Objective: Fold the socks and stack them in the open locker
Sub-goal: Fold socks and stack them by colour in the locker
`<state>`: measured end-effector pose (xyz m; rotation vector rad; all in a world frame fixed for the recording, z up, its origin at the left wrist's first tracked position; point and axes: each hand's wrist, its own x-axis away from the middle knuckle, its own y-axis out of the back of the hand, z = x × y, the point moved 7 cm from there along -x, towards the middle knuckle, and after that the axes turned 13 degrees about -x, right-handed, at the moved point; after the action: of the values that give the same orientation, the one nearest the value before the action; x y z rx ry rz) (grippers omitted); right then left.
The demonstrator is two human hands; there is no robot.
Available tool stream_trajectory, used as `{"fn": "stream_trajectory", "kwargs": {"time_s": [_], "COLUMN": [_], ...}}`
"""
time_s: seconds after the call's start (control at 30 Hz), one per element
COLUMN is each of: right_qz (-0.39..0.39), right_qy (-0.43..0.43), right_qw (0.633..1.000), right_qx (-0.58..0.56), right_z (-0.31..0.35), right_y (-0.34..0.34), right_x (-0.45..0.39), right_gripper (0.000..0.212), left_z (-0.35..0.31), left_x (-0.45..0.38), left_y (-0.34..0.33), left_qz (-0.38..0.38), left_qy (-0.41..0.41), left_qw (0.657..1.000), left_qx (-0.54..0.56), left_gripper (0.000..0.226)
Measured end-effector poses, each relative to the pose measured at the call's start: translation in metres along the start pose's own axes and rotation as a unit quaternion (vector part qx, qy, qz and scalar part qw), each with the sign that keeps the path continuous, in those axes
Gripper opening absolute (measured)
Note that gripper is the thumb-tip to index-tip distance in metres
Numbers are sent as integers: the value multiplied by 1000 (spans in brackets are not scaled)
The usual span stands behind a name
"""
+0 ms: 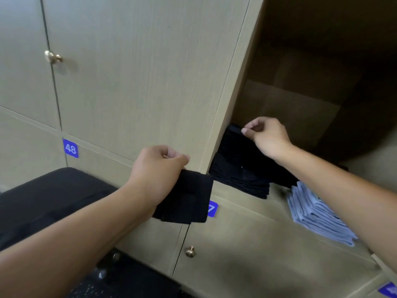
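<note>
Nearest us is the left forearm, reaching in from the lower left toward the lockers. At its end the left hand (159,171) has its fingers curled tight, and its grip holds a folded black sock (187,196) — the sock hangs below and to the right of the knuckles, in front of the closed door just left of the open locker (300,100), partly covering a blue number tag (213,209).

The right hand (266,136) is inside the locker's opening, above a stack of dark folded socks (240,171) that lies at the locker's left front corner. Its fingers are curled, thumb and forefinger tips close together — we cannot tell whether the grip pinches any cloth or is only drawn narrow over the stack.

Just right of the dark stack, under the right forearm, lies a stack of pale blue folded cloth (315,214) on the locker floor. Left of the held sock we see a blue tag reading 48 (70,148), a brass knob (52,57) above and another knob (190,251) below. A black padded seat (49,194) sits at the lower left.
</note>
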<state>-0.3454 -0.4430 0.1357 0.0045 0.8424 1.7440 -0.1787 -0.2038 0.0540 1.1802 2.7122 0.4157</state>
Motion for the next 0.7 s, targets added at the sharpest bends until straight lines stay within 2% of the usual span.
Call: {"fn": "stream_trajectory", "kwargs": {"time_s": [0.17,0.3,0.43,0.7], "right_qz": [79,204,269,262], "right_qy": [6,-12,-9,24], "right_qw": [990,957,933,950], "right_qx": [-120,-207,-239,-166], "right_z": [17,31,40,33], "right_y": [-21,-44,-54,-49], "right_x": [77,131,155,158], "right_gripper": [13,19,15,14], "left_z": [2,1,-2,-7], "left_x": [3,7,8,13], "left_y": [-3,-8,-12,-25], "left_qz": [20,36,30,20], "left_qy": [14,19,-3,-28], "left_qw": [999,999,1000,999], "left_qx": [33,36,10,-34], "left_gripper": [29,31,28,23]}}
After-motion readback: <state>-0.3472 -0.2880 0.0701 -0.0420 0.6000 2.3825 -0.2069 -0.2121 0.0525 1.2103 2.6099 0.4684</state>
